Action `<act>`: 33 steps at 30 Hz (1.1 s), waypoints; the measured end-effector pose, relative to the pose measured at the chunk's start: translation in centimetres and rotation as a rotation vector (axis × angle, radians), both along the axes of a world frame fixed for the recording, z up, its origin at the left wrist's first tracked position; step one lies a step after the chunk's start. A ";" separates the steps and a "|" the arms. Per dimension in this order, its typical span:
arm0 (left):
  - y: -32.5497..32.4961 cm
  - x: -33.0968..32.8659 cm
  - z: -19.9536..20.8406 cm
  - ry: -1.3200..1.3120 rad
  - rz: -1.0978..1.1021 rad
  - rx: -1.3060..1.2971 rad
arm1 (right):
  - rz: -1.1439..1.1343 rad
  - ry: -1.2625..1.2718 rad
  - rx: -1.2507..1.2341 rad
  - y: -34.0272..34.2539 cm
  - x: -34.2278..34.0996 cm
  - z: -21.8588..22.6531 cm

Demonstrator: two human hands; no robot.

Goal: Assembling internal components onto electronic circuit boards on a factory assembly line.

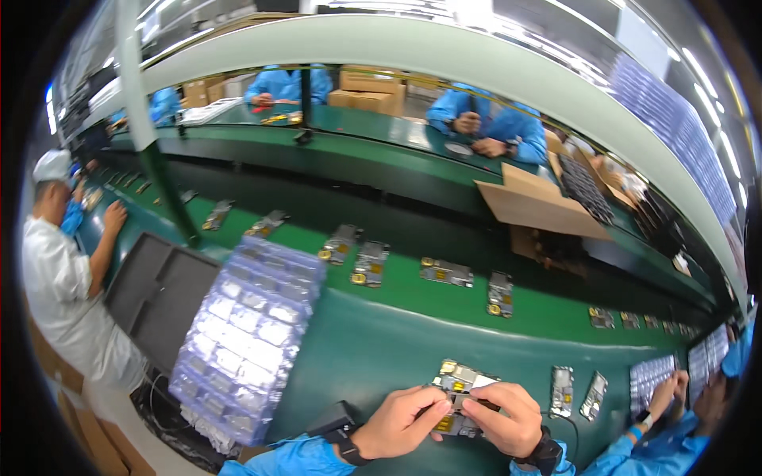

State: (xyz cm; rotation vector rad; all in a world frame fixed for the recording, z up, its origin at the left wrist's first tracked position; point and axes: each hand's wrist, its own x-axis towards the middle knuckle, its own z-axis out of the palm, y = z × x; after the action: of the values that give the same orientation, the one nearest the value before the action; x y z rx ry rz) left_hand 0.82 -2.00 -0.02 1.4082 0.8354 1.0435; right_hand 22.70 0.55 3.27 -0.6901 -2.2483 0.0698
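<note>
While bent inward from the near edge, left hand (405, 420) and right hand (502, 419) meeting fingertip to fingertip over a circuit board (459, 390) on the green bench (373, 349) at near centre. Pinching the board's middle from both sides, wrists cocked, knuckles up. Just right: two more boards (562, 391). Far left: a stack of clear blister trays (246, 333).

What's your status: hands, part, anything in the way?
Left hand and right hand both pinching the board. Blister trays stacked left. Two boards lie right.
</note>
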 end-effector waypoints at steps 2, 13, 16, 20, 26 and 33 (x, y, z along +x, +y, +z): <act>1.2 1.2 -0.3 0.086 -0.123 0.043 | -0.061 0.066 -0.037 -0.1 1.7 -1.0; 1.6 3.3 -3.7 -0.167 -0.138 -0.101 | -0.068 0.080 -0.029 0.7 3.7 -3.4; 1.4 3.2 -3.9 -0.194 -0.085 -0.106 | -0.067 0.087 -0.059 0.8 3.4 -3.9; 1.4 2.8 -4.0 -0.139 -0.088 -0.129 | -0.088 0.091 -0.069 0.9 3.0 -4.6; 1.2 2.5 -3.9 -0.120 -0.080 -0.118 | -0.024 0.081 -0.080 1.0 3.3 -4.8; 1.2 2.5 -3.7 -0.103 -0.081 -0.122 | -0.028 0.108 -0.072 0.8 3.3 -5.2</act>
State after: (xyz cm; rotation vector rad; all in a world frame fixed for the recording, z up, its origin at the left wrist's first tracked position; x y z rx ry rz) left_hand 3.30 -0.82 -3.69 1.2644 0.7483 0.9788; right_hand 25.97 1.35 -1.90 -0.7387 -2.1413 0.1706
